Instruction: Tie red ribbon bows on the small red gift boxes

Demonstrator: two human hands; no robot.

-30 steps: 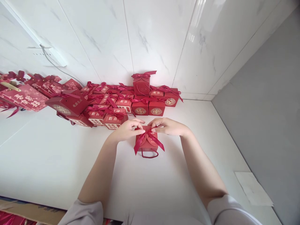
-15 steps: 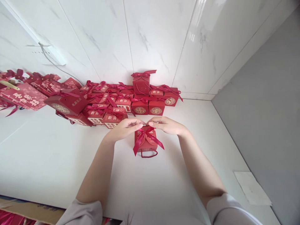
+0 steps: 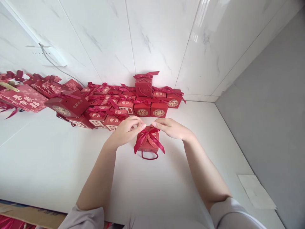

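Observation:
In front of me on the white table stands a small red gift box (image 3: pixel 148 144) with a twisted cord handle lying toward me. A shiny dark-red ribbon (image 3: pixel 145 137) is tied in a bow at its top, both tails hanging down over the front. My left hand (image 3: pixel 132 128) pinches at the left of the bow, thumb against fingertips. From the other side, my right hand (image 3: pixel 170 128) pinches the bow's right part. The fingers cover most of the bow's loops.
Behind my hands, rows of similar red gift boxes (image 3: pixel 142 110) line the tiled wall, one box (image 3: pixel 144 86) stacked on top. Red gift bags (image 3: pixel 26 97) stand at the left. A white sheet (image 3: pixel 256 191) lies at the right edge. A cardboard box (image 3: pixel 35 214) sits below left.
The fingertips of both hands have drawn slightly apart at the bow. The gift box and its ribbon tails have shifted a little to the left and away from me.

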